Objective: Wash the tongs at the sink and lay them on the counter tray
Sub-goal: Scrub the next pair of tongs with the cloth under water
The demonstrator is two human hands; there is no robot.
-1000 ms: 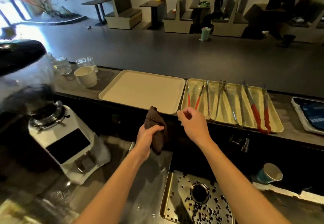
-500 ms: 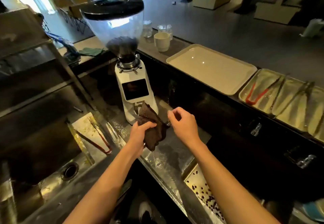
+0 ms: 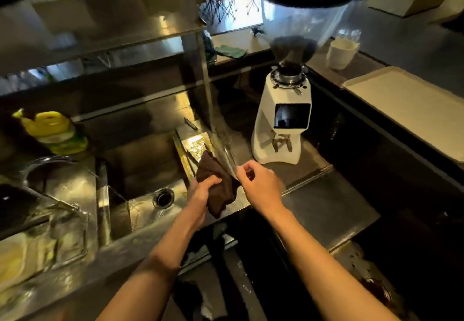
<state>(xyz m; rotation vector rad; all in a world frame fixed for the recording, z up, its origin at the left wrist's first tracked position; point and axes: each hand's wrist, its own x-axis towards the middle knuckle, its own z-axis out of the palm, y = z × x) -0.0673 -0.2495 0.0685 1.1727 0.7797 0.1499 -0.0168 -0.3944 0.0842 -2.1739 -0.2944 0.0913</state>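
Observation:
My left hand is shut on a dark brown cloth that hangs over the right edge of the steel sink. Just right of the cloth, my right hand has its fingers curled with thumb and forefinger pinched; I see nothing in it. A shiny yellowish tray leans in the sink behind the cloth, with thin dark bars beside it that may be tongs; the cloth hides most of them. A beige counter tray lies at the far right. The tray with the washed tongs is out of view.
A white coffee grinder stands on the steel counter right of the sink. A yellow detergent bottle and a faucet are at the left. A steel shelf runs above the sink. A white cup stands behind the grinder.
The view has swung left from the counter trays to the sink. Both hands, with the cloth still in the left, have moved over the sink's right edge.

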